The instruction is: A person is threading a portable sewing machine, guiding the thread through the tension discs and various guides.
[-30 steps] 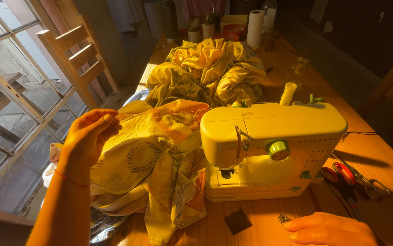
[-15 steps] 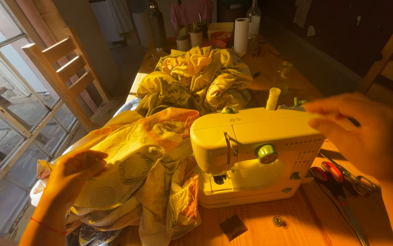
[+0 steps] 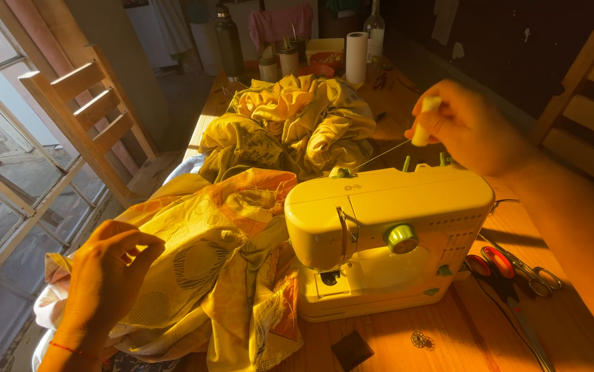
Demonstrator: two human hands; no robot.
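Both hands busy | right hand (image 3: 473, 127) now lifted off table, pinching thread spool (image 3: 426, 121) above sewing machine (image 3: 386, 234) | left hand (image 3: 107, 275) pinching, fingers together, over patterned fabric (image 3: 207, 255)

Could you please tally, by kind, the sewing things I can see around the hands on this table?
Sewing machine: 1
Thread spool, held up in the right hand: 1
Scissors: 1
Bobbin: 1
Fabric heaps: 2, the patterned cloth under the left hand and the bunched yellow cloth behind
Total: 6
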